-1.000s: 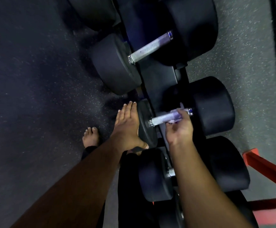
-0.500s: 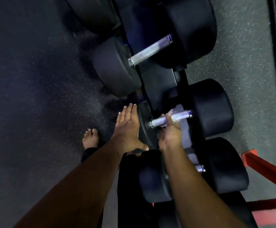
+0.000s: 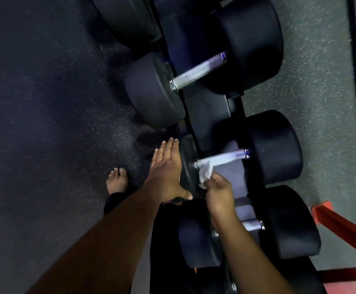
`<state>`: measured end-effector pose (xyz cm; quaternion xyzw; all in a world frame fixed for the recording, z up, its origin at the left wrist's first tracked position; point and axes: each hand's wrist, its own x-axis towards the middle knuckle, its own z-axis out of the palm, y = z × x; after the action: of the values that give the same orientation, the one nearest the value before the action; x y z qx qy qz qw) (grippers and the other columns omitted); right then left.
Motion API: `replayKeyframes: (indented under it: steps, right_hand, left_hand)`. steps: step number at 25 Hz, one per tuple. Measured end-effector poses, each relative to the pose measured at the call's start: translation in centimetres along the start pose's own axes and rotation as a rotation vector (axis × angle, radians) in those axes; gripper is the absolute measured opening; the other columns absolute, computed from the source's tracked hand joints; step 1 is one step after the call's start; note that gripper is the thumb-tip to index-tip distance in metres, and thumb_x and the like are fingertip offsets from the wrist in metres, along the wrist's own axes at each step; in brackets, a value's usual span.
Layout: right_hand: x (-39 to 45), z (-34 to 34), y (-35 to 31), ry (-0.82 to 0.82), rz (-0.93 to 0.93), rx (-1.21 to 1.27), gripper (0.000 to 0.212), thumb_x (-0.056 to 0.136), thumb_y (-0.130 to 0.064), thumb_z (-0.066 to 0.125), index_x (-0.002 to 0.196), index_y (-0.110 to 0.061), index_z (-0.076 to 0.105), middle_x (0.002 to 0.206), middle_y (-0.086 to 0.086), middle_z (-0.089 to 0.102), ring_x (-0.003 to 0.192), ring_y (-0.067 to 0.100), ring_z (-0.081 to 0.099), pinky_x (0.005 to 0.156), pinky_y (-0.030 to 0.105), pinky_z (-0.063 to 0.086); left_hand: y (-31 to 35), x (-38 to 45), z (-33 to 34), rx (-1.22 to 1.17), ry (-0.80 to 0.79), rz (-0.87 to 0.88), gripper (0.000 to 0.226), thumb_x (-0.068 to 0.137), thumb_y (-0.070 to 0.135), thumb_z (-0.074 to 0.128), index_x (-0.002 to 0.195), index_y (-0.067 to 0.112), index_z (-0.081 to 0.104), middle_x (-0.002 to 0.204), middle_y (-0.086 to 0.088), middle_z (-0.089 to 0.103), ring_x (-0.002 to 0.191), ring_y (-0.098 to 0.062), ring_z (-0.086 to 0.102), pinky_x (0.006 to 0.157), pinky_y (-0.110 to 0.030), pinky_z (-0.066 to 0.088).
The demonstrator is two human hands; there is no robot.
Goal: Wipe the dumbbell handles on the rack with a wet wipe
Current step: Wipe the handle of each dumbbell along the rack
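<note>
The right hand has its fingers curled, pinching a crumpled white wet wipe at its lower end. From the fingertips the wipe runs up and drapes onto the metal handle of the middle dumbbell, covering the handle's near end, next to the left weight head. Beyond the wipe, further from the fingers, the handle shows bare up to a shiny collar against the right weight head.

The left hand lies with straight fingers held together, flat against the outer face of that dumbbell's left weight head; its thumb hooks around the lower edge of the head, just beside the right hand's knuckles.

Under the right forearm sits the nearest dumbbell, its short handle partly hidden by the wrist. Past both sets of fingertips, higher up, a larger dumbbell rests with its handle fully visible and pale. All three lie across a dark rack.

Left of the left hand, a bare foot stands on dark speckled floor. Right of the rack the floor is lighter grey, with a red frame bar at the lower right.
</note>
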<state>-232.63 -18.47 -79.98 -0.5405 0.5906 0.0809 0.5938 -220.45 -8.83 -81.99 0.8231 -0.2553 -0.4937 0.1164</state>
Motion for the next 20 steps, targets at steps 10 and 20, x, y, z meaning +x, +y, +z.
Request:
replayKeyframes:
  steps: [10, 20]
  right_hand:
    - [9.0, -5.3, -0.9, -0.171, -0.967, -1.515, 0.051, 0.093, -0.04, 0.038, 0.128, -0.014, 0.065, 0.116, 0.007, 0.069, 0.114, 0.028, 0.061, 0.113, 0.047, 0.024]
    - [8.7, -5.7, -1.0, 0.072, -0.892, -1.436, 0.038, 0.085, -0.013, 0.049, 0.117, -0.008, 0.068, 0.114, 0.012, 0.069, 0.125, 0.034, 0.058, 0.118, 0.049, 0.02]
  left_hand:
    - [0.1, -0.2, 0.0, -0.009, -0.006, 0.018, 0.165, 0.047, 0.055, 0.095, 0.157, 0.009, -0.019, 0.167, -0.006, -0.023, 0.153, -0.024, -0.022, 0.126, -0.041, -0.008]
    - [0.2, -0.3, -0.1, -0.015, -0.012, 0.029, 0.165, 0.047, 0.057, 0.095, 0.157, 0.008, -0.019, 0.167, -0.006, -0.022, 0.154, -0.023, -0.021, 0.126, -0.042, -0.007]
